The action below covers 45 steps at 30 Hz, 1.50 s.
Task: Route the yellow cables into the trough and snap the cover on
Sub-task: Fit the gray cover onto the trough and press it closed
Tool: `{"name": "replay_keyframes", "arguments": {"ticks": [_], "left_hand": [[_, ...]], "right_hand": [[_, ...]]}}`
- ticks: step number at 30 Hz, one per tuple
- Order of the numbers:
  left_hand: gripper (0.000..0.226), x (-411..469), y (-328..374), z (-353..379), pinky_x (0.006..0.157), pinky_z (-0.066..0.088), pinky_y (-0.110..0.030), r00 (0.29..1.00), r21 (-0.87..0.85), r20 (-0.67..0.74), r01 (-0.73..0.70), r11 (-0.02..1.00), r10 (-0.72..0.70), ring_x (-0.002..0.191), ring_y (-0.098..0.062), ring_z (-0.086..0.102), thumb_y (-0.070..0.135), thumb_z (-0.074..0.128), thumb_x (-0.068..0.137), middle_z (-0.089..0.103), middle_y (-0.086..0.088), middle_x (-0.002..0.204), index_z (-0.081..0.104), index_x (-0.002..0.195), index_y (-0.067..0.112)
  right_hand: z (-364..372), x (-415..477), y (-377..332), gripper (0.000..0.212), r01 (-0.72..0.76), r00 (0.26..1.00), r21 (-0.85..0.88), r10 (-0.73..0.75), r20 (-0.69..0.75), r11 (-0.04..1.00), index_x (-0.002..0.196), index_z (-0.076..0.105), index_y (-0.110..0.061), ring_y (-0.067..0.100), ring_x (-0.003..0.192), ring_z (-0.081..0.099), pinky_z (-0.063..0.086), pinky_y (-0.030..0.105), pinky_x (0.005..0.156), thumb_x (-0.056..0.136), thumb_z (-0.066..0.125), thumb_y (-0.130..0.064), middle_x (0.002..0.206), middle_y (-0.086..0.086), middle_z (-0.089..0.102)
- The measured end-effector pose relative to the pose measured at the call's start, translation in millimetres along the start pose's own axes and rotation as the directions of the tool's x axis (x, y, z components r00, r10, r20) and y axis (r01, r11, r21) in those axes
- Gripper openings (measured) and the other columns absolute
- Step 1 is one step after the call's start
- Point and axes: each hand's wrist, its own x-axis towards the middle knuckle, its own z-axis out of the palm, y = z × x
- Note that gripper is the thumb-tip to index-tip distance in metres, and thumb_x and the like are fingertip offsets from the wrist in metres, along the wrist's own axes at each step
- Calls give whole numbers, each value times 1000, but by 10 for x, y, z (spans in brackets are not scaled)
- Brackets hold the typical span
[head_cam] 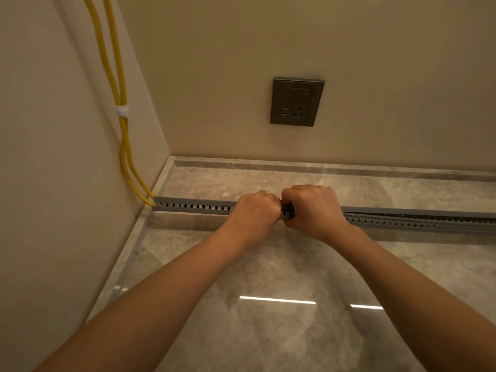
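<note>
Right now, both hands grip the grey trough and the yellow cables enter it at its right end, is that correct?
No: the head view shows the yellow cables entering the trough at its left end, by the corner. The left hand and right hand do grip it.

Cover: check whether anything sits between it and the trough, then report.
Nothing visible does. The yellow cables enter the trough at its left end, and none pokes out along the slotted wall. Right of the hands the cover lies over the trough with a dark gap beneath. The left hand and right hand hide the middle.
</note>
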Motion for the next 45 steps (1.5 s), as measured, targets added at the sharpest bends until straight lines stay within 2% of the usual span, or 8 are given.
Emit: {"name": "replay_keyframes", "arguments": {"ticks": [4,8,11,18,24,33,37,45], "left_hand": [[17,5,-29,-30,62,30,-31,999,28,22,-24,999,23,91,-24,57,19,47,91,63,-9,98,59,97,7],[17,16,-37,-57,58,29,-30,998,52,35,-55,997,53,84,-24,58,18,49,90,64,-8,92,62,90,8],[15,18,-44,-60,57,28,-31,998,50,32,-58,997,56,82,-24,58,18,50,89,64,-7,89,62,88,8],[19,7,-50,-42,59,29,-32,1000,-4,-10,-17,1000,17,87,-26,57,20,48,90,62,-9,94,60,94,7],[23,-15,-59,-46,62,31,-31,1000,-23,-24,0,1000,0,92,-24,56,27,47,92,62,-7,98,60,100,9],[24,-30,-56,-2,64,34,-30,998,-42,-45,33,999,-35,93,-22,56,31,52,91,62,-4,98,60,100,11],[23,-33,-56,10,63,31,-28,998,-54,-52,42,998,-45,93,-20,56,32,53,90,62,-3,97,59,100,12],[18,-41,-88,19,62,32,-25,997,-114,-31,63,992,-67,92,-17,53,28,54,89,60,-1,96,59,100,15]], "right_hand": [[12,7,1,10,12,999,13,-12,30,1000,77,63,-14,25,58,55,36,28,52,69,62,-19,66,3,62],[6,21,10,6,16,999,25,-17,40,1000,73,63,-14,27,57,55,33,27,52,69,61,-18,64,3,61],[10,13,12,7,24,999,18,-25,44,1000,75,64,-14,26,60,56,36,28,53,71,60,-19,66,3,62],[45,-49,12,12,27,1000,38,-27,-14,999,86,64,-15,25,70,58,33,27,51,77,60,-22,75,2,63],[36,-161,57,18,22,999,125,-17,-41,992,96,66,-17,20,81,58,45,31,55,80,64,-25,85,0,65],[-54,-364,280,19,-35,994,87,43,-97,996,90,69,-16,23,75,61,37,26,52,73,73,-21,81,1,68],[-56,-351,296,16,-16,993,72,24,-115,997,85,70,-14,24,66,61,36,26,48,70,75,-18,73,2,68],[-54,-336,311,14,-9,996,105,18,-93,994,87,70,-13,24,65,61,47,33,50,75,70,-18,73,3,68]]}}
